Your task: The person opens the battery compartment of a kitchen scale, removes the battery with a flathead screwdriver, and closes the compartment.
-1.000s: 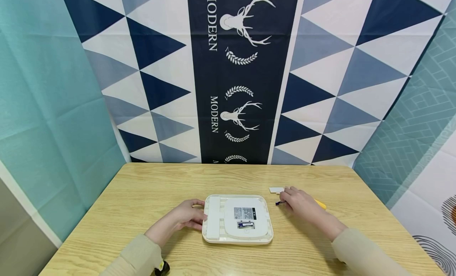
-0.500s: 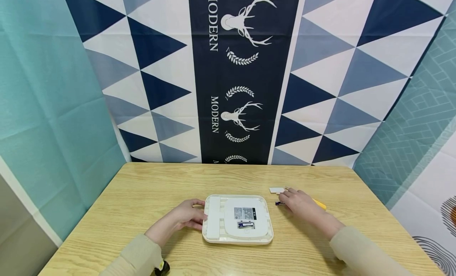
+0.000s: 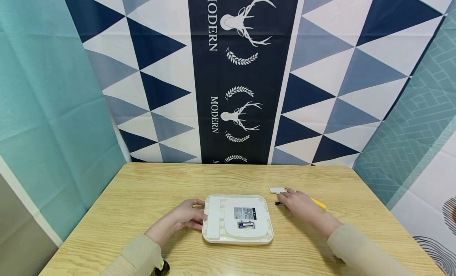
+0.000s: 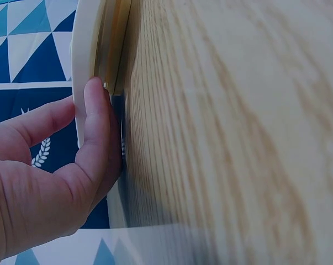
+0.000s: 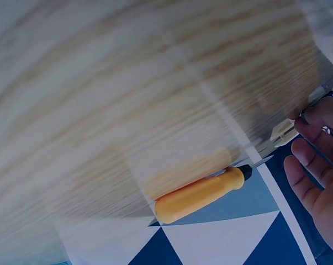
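Observation:
A flat white device (image 3: 263, 216), rectangular with rounded corners and looking like a scale, lies underside up on the table. A printed label and an uncovered compartment with one blue battery (image 3: 245, 225) show on it. My left hand (image 3: 190, 215) holds the device's left edge, thumb and fingers around the rim in the left wrist view. To the right of the device, my right hand (image 3: 298, 203) pinches a small dark blue battery (image 3: 279, 203) low at the table; the fingers hide most of it. A small white cover (image 3: 276, 190) lies just beyond these fingers, partly hidden.
A screwdriver (image 5: 202, 196) with a yellow handle lies beside the right hand, partly behind it in the head view. By the left sleeve is a black and yellow object (image 3: 162, 268). Patterned cloth (image 3: 235, 90) hangs behind the wooden table (image 3: 160, 181).
My right hand has shifted slightly left and nearer, showing more of the screwdriver handle. My left hand and the white device have stayed in place.

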`<state>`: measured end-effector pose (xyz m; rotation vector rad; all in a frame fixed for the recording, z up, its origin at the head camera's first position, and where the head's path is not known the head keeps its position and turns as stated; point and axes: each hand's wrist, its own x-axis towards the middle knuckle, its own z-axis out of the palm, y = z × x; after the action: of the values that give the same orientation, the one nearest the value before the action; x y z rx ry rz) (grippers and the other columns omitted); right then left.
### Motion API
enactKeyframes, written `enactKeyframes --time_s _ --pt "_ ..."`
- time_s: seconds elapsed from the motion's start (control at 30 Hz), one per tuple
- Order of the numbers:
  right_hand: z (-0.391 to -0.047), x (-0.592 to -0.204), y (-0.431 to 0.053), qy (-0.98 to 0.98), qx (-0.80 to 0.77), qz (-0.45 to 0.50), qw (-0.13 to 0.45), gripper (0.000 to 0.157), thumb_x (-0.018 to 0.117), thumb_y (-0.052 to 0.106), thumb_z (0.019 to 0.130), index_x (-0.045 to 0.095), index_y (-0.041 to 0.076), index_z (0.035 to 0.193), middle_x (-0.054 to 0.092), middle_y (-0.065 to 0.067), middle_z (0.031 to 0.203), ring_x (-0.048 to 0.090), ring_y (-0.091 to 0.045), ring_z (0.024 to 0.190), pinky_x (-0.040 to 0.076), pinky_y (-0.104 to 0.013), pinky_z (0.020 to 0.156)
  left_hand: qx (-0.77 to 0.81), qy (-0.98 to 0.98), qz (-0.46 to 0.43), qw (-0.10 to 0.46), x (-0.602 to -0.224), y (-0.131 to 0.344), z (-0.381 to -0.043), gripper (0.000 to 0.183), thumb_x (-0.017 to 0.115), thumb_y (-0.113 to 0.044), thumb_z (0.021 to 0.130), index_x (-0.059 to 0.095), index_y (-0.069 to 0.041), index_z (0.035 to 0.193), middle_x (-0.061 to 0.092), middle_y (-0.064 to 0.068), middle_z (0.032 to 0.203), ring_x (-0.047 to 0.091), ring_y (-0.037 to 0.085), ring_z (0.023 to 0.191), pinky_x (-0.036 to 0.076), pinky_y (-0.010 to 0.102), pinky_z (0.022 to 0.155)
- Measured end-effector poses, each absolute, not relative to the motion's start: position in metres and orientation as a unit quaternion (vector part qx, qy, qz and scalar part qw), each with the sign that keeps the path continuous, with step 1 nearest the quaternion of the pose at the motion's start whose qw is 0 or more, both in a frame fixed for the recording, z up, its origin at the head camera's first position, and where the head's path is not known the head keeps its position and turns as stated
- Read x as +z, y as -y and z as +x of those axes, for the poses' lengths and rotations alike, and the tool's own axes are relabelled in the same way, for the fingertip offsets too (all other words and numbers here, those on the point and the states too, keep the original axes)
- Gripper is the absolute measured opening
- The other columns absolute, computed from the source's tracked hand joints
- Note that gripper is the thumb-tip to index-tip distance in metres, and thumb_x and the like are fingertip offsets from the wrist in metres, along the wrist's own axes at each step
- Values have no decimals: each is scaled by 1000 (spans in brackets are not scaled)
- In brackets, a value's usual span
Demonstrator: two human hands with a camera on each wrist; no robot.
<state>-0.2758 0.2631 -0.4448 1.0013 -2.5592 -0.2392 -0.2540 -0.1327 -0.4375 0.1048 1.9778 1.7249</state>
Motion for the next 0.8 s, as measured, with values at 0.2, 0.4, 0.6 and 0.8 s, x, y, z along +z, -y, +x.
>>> enactKeyframes --time_s 0.2,0.4,0.6,0.8 --pt "-276 -446 -263 919 -86 345 172 15 66 6 85 60 9 98 67 -9 98 62 -34 102 56 -44 73 637 -726 42 257 -438 133 -254 59 63 3 84 35 8 135 69 14 90 66 19 73 60 36 66" --pt "-275 -444 -262 916 -90 347 180 13 66 7 85 59 10 97 66 -8 96 62 -32 100 56 -43 71 639 -723 39 258 -439 134 -255 59 63 4 83 35 8 135 69 13 88 66 19 72 60 36 66" --pt "-272 -437 -260 909 -90 352 203 14 68 7 83 57 12 90 65 -5 90 63 -26 94 55 -40 67 639 -725 39 255 -440 133 -256 59 63 4 83 35 8 134 68 13 87 65 19 72 60 35 66" --pt "-269 -430 -257 905 -76 355 220 23 73 4 78 54 14 85 61 -1 81 60 -21 82 50 -32 56 637 -726 41 255 -440 133 -256 60 64 3 82 36 8 135 68 13 88 64 18 72 60 34 64"
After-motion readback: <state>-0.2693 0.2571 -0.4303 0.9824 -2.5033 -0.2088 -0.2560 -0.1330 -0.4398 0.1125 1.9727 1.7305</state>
